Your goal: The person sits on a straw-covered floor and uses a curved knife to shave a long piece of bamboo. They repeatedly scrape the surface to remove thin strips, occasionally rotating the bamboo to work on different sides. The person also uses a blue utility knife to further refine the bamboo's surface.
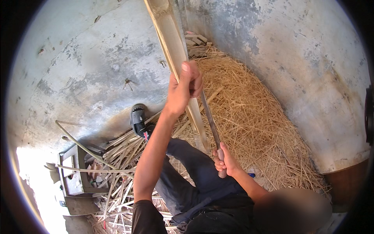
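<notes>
A long split length of bamboo (171, 39) slants up through the middle, its pale hollow side showing. My left hand (186, 84) is wrapped round it about midway, thumb uppermost. Lower down and to the right, my right hand (229, 160) grips the wooden handle of a long knife (210, 121). The narrow dark blade points up and left, running close beside the bamboo. Its tip is hidden behind my left hand, so I cannot tell whether it touches the bamboo.
A big heap of thin straw-coloured shavings (237, 93) fills the corner between two worn walls. Split strips (120, 160) lie scattered at the left, near an overturned wooden stool (80, 171) and longer green strips (83, 147). My outstretched leg ends in a dark shoe (137, 119) near the wall.
</notes>
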`<control>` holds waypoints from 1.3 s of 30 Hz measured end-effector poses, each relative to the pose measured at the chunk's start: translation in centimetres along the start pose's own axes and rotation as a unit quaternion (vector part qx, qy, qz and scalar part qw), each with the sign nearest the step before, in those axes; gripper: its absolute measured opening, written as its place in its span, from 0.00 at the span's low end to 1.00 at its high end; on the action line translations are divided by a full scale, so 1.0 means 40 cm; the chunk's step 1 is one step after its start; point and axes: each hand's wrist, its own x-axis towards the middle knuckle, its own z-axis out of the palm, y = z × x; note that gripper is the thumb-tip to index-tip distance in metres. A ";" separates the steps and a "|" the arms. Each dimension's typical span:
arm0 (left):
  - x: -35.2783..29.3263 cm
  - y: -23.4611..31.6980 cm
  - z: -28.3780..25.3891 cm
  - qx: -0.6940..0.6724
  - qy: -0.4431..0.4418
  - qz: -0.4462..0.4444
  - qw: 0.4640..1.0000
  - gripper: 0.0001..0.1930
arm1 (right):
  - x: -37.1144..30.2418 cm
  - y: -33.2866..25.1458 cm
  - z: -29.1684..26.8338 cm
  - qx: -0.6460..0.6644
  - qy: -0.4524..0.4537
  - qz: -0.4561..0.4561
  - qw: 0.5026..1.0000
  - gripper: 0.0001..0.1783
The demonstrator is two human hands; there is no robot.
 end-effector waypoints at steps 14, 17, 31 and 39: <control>-0.020 -0.056 -0.067 0.024 0.032 0.039 0.998 0.39 | 0.087 -0.020 0.033 0.011 -0.029 -0.034 0.999 0.32; -0.023 -0.057 -0.072 0.044 0.059 0.052 0.996 0.39 | 0.087 -0.015 0.052 0.019 -0.034 -0.076 0.996 0.33; -0.018 -0.074 -0.088 0.029 0.067 0.070 0.995 0.37 | 0.094 -0.073 0.126 -0.063 -0.014 -0.213 0.975 0.35; -0.015 -0.079 -0.130 -0.034 0.098 0.064 0.993 0.34 | 0.168 0.017 0.007 -0.099 0.069 0.069 0.990 0.34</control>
